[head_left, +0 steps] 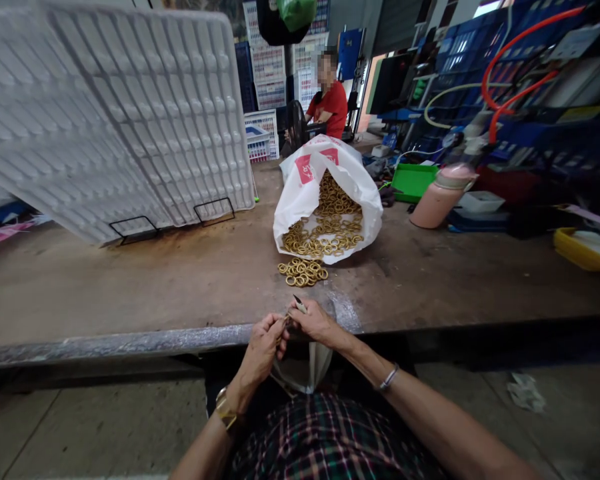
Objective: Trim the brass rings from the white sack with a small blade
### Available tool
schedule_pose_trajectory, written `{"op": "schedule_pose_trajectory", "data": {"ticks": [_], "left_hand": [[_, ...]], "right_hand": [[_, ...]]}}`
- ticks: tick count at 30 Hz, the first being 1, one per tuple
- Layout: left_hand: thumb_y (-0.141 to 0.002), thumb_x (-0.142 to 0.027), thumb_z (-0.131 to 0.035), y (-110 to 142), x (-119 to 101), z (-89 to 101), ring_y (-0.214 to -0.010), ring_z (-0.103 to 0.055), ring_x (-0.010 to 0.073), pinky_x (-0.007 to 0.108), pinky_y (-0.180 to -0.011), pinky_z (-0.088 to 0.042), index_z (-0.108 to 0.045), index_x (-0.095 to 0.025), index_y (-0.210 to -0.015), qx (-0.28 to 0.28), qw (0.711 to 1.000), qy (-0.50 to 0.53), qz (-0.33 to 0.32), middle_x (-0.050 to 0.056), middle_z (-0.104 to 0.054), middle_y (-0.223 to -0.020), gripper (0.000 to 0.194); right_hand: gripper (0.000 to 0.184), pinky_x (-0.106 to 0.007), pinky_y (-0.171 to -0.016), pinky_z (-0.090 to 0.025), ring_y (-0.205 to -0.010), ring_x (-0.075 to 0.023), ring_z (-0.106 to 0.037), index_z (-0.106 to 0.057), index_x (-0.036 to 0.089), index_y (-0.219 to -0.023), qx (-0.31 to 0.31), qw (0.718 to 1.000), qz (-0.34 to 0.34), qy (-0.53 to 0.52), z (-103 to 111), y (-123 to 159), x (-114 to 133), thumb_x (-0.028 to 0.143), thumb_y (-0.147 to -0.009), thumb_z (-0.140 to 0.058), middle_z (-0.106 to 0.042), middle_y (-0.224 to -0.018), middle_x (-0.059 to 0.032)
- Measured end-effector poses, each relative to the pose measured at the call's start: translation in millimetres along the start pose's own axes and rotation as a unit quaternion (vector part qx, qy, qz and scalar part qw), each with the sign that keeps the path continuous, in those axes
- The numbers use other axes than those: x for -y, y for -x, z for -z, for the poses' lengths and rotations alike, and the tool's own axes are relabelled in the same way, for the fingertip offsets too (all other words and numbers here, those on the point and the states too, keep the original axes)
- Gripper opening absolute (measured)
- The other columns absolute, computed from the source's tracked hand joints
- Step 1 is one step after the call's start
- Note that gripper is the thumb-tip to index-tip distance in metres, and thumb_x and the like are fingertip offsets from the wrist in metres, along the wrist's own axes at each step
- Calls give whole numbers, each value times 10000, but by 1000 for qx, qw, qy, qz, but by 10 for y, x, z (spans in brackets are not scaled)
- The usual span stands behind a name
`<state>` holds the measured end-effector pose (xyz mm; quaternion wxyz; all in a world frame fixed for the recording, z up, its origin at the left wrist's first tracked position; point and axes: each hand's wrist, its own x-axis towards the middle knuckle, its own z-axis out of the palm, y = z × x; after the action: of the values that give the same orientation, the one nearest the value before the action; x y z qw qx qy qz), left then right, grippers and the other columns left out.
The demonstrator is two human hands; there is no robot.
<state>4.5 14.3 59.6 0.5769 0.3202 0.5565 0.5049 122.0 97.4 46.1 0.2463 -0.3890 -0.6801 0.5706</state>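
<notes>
From here the rings [303, 273] look like brassy metal, mildly shiny; bag [291, 193] is thin, creased white plastic, soft sheen. Bench [220, 280] reads as matt wood, worn and stained, edge [130, 347] wrinkled and glossy. Trays [180, 100]: ribbed, glossy plastic; watch [226, 409]: polished metal; shirt [325, 440]: matt cloth.

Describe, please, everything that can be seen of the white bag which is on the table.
The white bag looks like thin, slightly shiny plastic, with red print on its upper side. It lies slumped on the brown table, its wide, uneven mouth open toward the person. Inside, many gold-coloured rings slope down toward the lower lip. A small heap of rings lies just before the mouth. No hand touches the bag; its back is hidden.
</notes>
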Motion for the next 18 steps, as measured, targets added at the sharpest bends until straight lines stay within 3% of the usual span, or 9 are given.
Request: {"op": "schedule_pose_trajectory", "data": {"ticks": [11, 15, 18], "left_hand": [[-717, -486, -578, -122, -37, 72, -416, -408, 53, 156, -370, -304, -525, -161, -760, -41, 998, -44, 22, -38, -509, -584, 332], [-721, -494, -581, -154, -46, 77, -426, -414, 54, 159, -380, -318, -516, -165, -752, -42, 999, -19, 13, -37, -506, -595, 336], [-723, -492, -586, -174, -52, 80, -427, -414, 54, 161, -380, -319, -517, -164, -754, -40, 999, -1, 14, -40, -501, -590, 336]], "right_hand": [[153, -221, -560, -314, -573, -104, -434, -514, 179, -695, -17, 982, 89, 164, -16, -119, 62, 233, -809, -429, -489, -598, 29], [154, -220, -576, -327, -612, -110, -464, -549, 179, -772, -3, 986, 78, 145, 8, -175, 90, 261, -827, -431, -531, -652, 18], [196, -214, -547, -320, -566, -101, -439, -533, 172, -699, 22, 992, 54, 109, 30, -214, 74, 270, -829, -423, -500, -592, 28]]}}
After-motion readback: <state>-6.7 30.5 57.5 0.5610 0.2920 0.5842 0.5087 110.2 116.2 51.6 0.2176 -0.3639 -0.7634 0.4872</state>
